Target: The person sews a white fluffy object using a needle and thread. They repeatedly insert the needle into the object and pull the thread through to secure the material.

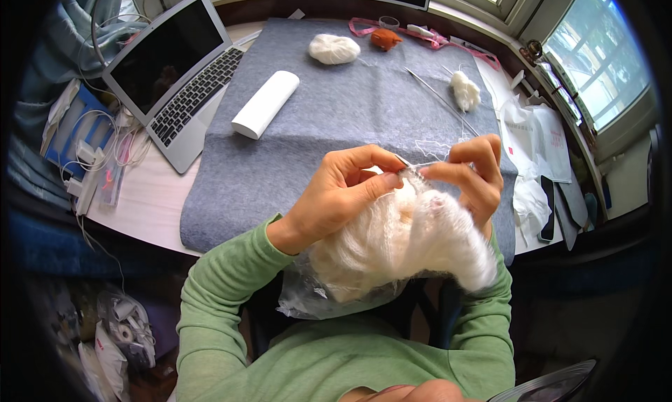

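Note:
A fluffy white piece of knitting hangs from both hands over the near edge of the table, with part of it over a clear plastic bag at my lap. Between its thumb and index finger, my left hand pinches the top edge of the knitting, where a short dark needle tip shows. My right hand has its bent fingers at the same edge, the index fingertip against the stitches. A white strand runs between the two hands. Loose white yarn trails on the mat just beyond them.
A grey felt mat covers the table. On it lie a white yarn ball, a smaller yarn bundle, a knitting needle, a white case and an orange figurine. A laptop stands left; a phone lies right.

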A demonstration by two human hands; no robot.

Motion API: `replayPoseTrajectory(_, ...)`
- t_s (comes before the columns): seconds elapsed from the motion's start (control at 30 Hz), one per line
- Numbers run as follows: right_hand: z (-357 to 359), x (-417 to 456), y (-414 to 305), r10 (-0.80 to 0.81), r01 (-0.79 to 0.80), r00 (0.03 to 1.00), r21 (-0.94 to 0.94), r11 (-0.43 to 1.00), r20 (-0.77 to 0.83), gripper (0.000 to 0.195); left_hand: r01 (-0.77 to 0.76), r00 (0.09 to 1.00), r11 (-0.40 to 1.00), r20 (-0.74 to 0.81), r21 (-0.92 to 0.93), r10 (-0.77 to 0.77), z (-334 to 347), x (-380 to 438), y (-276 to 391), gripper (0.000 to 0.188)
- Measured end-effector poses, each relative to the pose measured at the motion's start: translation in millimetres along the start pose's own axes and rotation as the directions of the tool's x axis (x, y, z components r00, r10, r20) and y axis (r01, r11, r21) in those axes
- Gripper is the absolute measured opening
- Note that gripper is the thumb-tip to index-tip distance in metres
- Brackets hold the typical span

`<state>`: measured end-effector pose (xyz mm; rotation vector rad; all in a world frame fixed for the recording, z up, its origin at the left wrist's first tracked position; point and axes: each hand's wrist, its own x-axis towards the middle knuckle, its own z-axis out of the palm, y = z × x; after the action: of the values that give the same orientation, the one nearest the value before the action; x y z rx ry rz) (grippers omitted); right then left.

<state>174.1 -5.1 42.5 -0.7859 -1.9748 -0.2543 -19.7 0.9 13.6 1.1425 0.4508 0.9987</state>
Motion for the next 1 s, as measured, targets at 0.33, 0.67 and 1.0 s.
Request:
replayPoseTrajectory(0.33,7,-3,-5,-0.021,0.020,1.000,-0.087,0.996,-0.007,0.030,-0.036,0.998,0.994,-0.057,-0.101,0.030,-9,3,-1,0.017)
replayPoseTrajectory(0.67,16,2,17,-0.084,0.059,0.984,0.159,0.986,0.156,0.046,0.011,0.999,0.999,0.035,-0.044,-0.009,-3,2,-6,0.019)
replayPoseTrajectory(1.0,15,-1,8,-0.116,0.110,0.987,-0.060,0.992,-0.115,0.024,0.004,1.000,0.999,0.007,-0.036,-0.004,1,1,-1,0.019)
